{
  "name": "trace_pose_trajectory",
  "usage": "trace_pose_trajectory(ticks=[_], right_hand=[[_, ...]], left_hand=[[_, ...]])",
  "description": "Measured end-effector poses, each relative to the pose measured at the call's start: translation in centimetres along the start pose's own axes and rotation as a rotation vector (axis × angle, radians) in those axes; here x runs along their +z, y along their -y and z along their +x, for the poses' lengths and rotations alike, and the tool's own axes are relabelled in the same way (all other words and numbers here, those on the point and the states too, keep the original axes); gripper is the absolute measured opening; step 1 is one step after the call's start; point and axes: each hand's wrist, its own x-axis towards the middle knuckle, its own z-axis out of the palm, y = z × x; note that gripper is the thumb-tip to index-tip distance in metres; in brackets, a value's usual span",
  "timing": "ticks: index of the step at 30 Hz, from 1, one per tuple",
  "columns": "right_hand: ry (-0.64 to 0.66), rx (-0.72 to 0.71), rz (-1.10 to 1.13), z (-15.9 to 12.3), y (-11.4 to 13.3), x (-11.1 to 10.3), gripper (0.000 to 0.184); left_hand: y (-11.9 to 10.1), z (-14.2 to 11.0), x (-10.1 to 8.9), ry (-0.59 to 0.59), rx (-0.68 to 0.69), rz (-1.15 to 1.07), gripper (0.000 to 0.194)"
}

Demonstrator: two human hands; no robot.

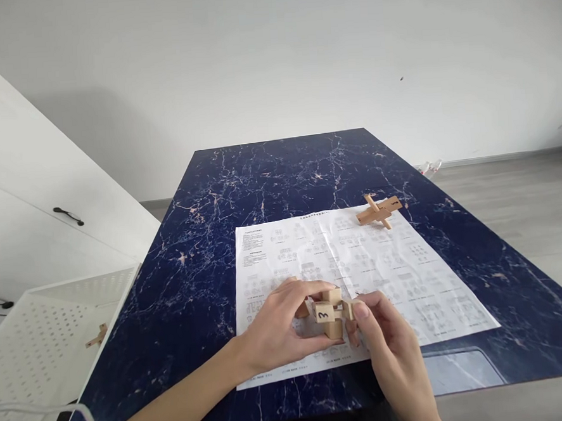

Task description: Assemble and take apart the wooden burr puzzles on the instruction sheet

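My left hand point(288, 327) grips a wooden interlocking puzzle point(333, 329) from the left, thumb below and fingers above. One block end facing me bears a dark mark like a "3". At its right side, my right hand point(388, 331) pinches a small light wooden piece point(348, 309) between thumb and fingers, against the puzzle; whether it is joined to the rest I cannot tell. Both hands are over a creased white instruction sheet point(294, 356) printed with many small diagrams. Another crossed wooden puzzle point(379, 214) lies at the sheet's far right corner.
The sheet lies on a dark blue marbled table point(260, 180). Left of it, a white perforated bin point(45, 333) holds a small wooden piece point(97, 336), beside a white cabinet point(45, 180). A white cable point(45, 408) hangs at the lower left. A grey wall point(276, 58) stands behind.
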Motion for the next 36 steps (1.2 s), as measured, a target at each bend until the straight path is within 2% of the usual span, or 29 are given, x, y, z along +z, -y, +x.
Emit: trace_pose_trajectory(ticks=[6,11,13,16,18,20,22,32,36], right_hand=[[0.011,0.038,0.052,-0.2,0.0,0.2,0.043],[0.012,0.062,0.071,-0.3,0.4,0.5,0.045],[-0.004,0.055,0.059,-0.2,0.4,0.5,0.045],[-0.019,0.054,0.023,0.0,0.1,0.4,0.045],[0.0,0.056,0.009,0.1,0.0,0.4,0.046],[0.01,0.068,0.011,0.0,0.0,0.4,0.047],[0.01,0.083,0.017,-0.1,0.0,0.5,0.047],[0.121,-0.115,-0.124,0.2,-0.3,0.6,0.047],[0.123,-0.123,-0.159,0.2,-0.1,0.6,0.047]], left_hand=[[-0.1,0.0,0.3,-0.061,0.034,-0.041,0.058],[-0.1,-0.1,0.5,-0.052,0.082,-0.017,0.051],[0.0,-0.1,0.6,-0.032,0.06,-0.02,0.051],[-0.1,-0.1,0.5,0.017,-0.034,-0.049,0.065],[-0.4,0.1,0.2,0.04,-0.084,-0.103,0.059],[-0.7,0.3,-0.1,0.053,-0.101,-0.171,0.04],[-1.0,0.5,-0.3,0.065,-0.114,-0.242,0.03],[-1.0,0.5,-0.5,0.068,-0.123,-0.397,0.027],[-0.9,0.6,-0.5,0.062,-0.133,-0.395,0.026]])
